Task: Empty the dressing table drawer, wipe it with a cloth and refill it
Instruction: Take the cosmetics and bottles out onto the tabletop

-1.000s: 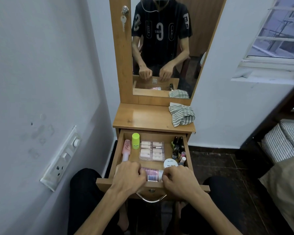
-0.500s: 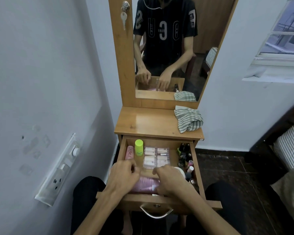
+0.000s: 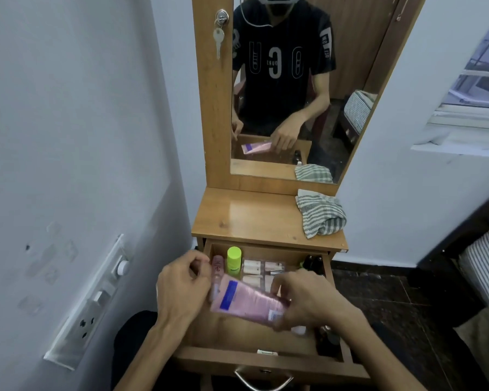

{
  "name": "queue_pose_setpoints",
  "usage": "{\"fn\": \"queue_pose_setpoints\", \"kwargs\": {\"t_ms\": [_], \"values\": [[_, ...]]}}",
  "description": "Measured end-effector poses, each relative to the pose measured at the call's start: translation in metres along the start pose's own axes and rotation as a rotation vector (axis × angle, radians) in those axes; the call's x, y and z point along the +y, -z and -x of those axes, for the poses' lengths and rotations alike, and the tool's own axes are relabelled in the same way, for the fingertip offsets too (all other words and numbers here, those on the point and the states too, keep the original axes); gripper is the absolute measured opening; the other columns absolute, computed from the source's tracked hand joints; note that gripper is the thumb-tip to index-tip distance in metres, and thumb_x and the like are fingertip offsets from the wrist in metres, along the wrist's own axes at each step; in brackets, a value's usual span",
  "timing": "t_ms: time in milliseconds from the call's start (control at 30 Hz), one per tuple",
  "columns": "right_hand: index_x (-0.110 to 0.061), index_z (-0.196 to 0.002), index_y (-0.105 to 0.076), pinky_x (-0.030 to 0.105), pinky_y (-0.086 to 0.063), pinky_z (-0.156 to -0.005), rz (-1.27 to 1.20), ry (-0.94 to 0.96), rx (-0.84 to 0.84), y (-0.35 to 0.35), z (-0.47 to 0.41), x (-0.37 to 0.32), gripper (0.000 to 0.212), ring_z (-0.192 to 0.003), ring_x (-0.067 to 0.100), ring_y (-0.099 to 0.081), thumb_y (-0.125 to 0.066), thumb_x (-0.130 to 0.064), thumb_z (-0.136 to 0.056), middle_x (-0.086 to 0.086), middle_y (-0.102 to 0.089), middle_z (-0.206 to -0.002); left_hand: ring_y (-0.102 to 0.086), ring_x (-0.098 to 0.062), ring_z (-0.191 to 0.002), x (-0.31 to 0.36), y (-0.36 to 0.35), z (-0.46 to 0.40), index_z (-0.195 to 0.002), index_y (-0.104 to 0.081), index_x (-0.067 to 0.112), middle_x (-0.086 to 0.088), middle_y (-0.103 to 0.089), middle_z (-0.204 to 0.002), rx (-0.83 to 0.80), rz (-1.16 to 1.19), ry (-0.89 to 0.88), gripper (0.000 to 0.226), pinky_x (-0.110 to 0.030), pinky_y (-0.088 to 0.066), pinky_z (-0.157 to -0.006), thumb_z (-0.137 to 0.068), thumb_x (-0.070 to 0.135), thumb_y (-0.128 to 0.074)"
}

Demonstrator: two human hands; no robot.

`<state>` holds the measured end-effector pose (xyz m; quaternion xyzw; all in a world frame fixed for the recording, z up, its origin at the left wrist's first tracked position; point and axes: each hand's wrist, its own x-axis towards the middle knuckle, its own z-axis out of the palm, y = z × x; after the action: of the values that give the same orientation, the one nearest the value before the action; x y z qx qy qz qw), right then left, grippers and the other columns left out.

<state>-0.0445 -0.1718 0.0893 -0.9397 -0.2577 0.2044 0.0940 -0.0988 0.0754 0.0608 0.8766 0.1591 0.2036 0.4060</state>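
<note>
The wooden drawer (image 3: 254, 359) of the dressing table stands pulled out in front of me. My right hand (image 3: 314, 300) grips a flat pink tube (image 3: 249, 301) with a blue label, lifted and tilted above the drawer. My left hand (image 3: 181, 289) hovers at the drawer's left edge with loosely curled fingers, holding nothing; the mirror shows it apart from the tube. Inside the drawer lie a pink bottle (image 3: 217, 266), a bottle with a lime-green cap (image 3: 234, 261), a clear box of small pale items (image 3: 263, 270) and dark little bottles (image 3: 312, 262) at the right. A striped cloth (image 3: 319, 214) lies crumpled on the tabletop (image 3: 251, 218).
A mirror (image 3: 288, 88) rises behind the tabletop, with a key (image 3: 218, 38) hanging in its wooden frame. A switch and socket panel (image 3: 91, 303) sticks out from the wall on the left. Striped bedding (image 3: 483, 266) sits at the right, over dark floor.
My right hand has lifted the pink tube out of the drawer's front. My left hand has let go of it and drawn back to the left. The view has moved closer.
</note>
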Motion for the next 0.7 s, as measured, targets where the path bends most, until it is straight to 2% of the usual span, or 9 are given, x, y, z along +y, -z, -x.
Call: {"fn": "queue_pose_setpoints", "kwargs": {"t_ms": [67, 133, 267, 333, 400, 500, 633, 700], "values": [[-0.035, -0.107, -0.061, 0.016, -0.047, -0.070, -0.063, 0.019, 0.086, 0.018, -0.003, -0.002, 0.052, -0.081, -0.002, -0.060, -0.087, -0.054, -0.067, -0.014, -0.067, -0.097, -0.065, -0.004, -0.064, 0.006, 0.002, -0.007, -0.082, -0.071, 0.028, 0.015, -0.070, -0.070, 0.089, 0.067, -0.012, 0.015, -0.029, -0.055, -0.059, -0.091, 0.016, -0.069], [-0.034, -0.108, -0.062, 0.014, -0.047, -0.067, -0.142, 0.024, 0.176, 0.033, -0.013, -0.007, 0.052, -0.079, -0.002, -0.061, -0.088, -0.053, -0.067, -0.015, -0.068, -0.095, -0.065, -0.003, -0.068, 0.014, 0.004, -0.018, -0.086, -0.071, 0.028, 0.014, -0.070, -0.074, 0.141, 0.106, -0.013, 0.016, -0.030, -0.053, -0.062, -0.089, 0.013, -0.069], [-0.034, -0.105, -0.061, 0.026, -0.056, -0.065, -0.241, -0.003, 0.417, 0.049, -0.049, -0.022, 0.057, -0.077, 0.001, -0.062, -0.086, -0.058, -0.060, -0.014, -0.067, -0.092, -0.065, -0.001, -0.074, 0.027, 0.001, -0.045, -0.097, -0.064, 0.035, 0.017, -0.069, -0.080, 0.091, 0.156, -0.017, 0.012, -0.029, -0.049, -0.067, -0.089, 0.027, -0.066], [-0.034, -0.102, -0.061, 0.028, -0.052, -0.062, -0.286, -0.009, 0.522, 0.051, -0.071, -0.029, 0.058, -0.075, 0.003, -0.060, -0.085, -0.059, -0.056, -0.015, -0.065, -0.089, -0.068, -0.007, -0.081, 0.031, -0.001, -0.061, -0.110, -0.060, 0.036, 0.016, -0.071, -0.090, 0.050, 0.263, 0.034, 0.027, -0.035, -0.055, -0.074, -0.083, 0.036, -0.062], [-0.034, -0.101, -0.058, 0.025, -0.045, -0.058, -0.345, 0.001, 0.588, 0.052, -0.092, -0.039, 0.057, -0.074, 0.003, -0.059, -0.085, -0.057, -0.057, -0.015, -0.064, -0.087, -0.070, -0.009, -0.086, 0.036, -0.003, -0.079, -0.119, -0.056, 0.037, 0.015, -0.072, -0.100, 0.034, 0.378, 0.095, 0.042, -0.041, -0.058, -0.082, -0.078, 0.038, -0.061], [-0.032, -0.099, -0.054, 0.025, -0.047, -0.057, -0.470, -0.008, 0.715, 0.050, -0.128, -0.053, 0.057, -0.071, 0.003, -0.061, -0.086, -0.055, -0.058, -0.013, -0.066, -0.085, -0.073, -0.013, -0.088, 0.042, -0.008, -0.110, -0.122, -0.053, 0.041, 0.009, -0.073, -0.104, 0.028, 0.494, 0.124, 0.049, -0.044, -0.059, -0.085, -0.075, 0.036, -0.066], [-0.030, -0.100, -0.050, 0.035, -0.055, -0.065, -0.587, -0.060, 0.846, 0.048, -0.174, -0.070, 0.059, -0.074, 0.007, -0.064, -0.083, -0.060, -0.062, -0.011, -0.066, -0.085, -0.075, -0.010, -0.087, 0.043, -0.020, -0.145, -0.114, -0.067, 0.024, 0.007, -0.076, -0.102, -0.020, 0.457, 0.081, 0.032, -0.044, -0.061, -0.087, -0.083, 0.030, -0.065], [-0.029, -0.098, -0.048, 0.035, -0.055, -0.067, -0.620, -0.091, 0.881, 0.046, -0.194, -0.073, 0.056, -0.076, 0.009, -0.064, -0.083, -0.057, -0.065, -0.011, -0.064, -0.086, -0.073, -0.010, -0.092, 0.040, -0.026, -0.158, -0.119, -0.069, 0.018, 0.006, -0.076, -0.107, -0.030, 0.441, 0.064, 0.026, -0.038, -0.060, -0.091, -0.093, 0.021, -0.065]]}}
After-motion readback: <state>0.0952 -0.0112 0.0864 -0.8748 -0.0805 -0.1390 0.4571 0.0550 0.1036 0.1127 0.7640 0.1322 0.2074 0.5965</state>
